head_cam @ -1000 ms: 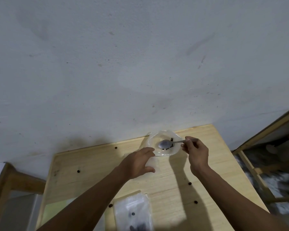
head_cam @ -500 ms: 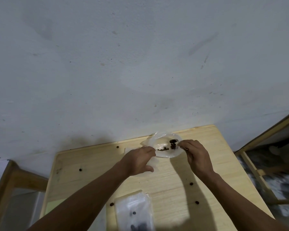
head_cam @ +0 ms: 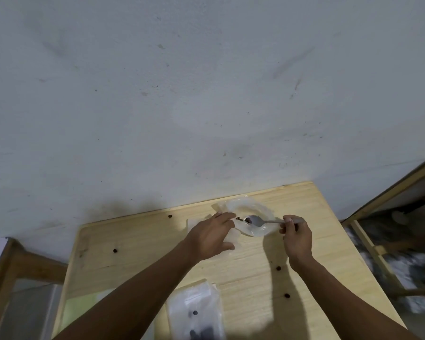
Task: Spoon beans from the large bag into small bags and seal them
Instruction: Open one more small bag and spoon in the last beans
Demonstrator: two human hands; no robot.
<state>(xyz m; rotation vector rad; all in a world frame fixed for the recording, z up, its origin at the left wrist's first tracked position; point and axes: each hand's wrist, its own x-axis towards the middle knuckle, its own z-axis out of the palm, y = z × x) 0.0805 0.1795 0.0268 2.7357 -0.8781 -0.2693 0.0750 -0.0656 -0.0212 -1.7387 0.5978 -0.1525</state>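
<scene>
- The clear, crumpled plastic large bag (head_cam: 249,218) lay at twelve o'clock on the pale wooden surface (head_cam: 317,241), close to its far edge, its mouth spread wide and facing up.
- A few dark beans (head_cam: 241,219) sat inside it, one cluster at the tip of the grey metal spoon (head_cam: 255,220), whose bowl rested within the mouth.
- The right hand (head_cam: 296,235), at two o'clock, had its grip closed in a pinch on the end of the spoon's handle.
- The left hand (head_cam: 211,235), at eleven o'clock, rested its fingers on the bag's left rim; its grip looked loose, the fingers fairly straight, and whether it pinched the film could not be told.
- The bag's film looked thin, limp and slippery, so it would likely slide or collapse unless held at the rim; the spoon was stiff and best taken at the handle's end, and the beans seemed small, light and prone to roll.
- A clear small bag (head_cam: 196,312) holding a few dark beans lay at six o'clock near the front edge, well apart from the large one.
- Loose stray beans (head_cam: 278,268) dotted the wood.
- The bag sat near the far edge against the grey wall (head_cam: 206,94), leaving little room beyond it; open wood lay between the two bags, and the right edge dropped off beside a wooden frame (head_cam: 388,187).
</scene>
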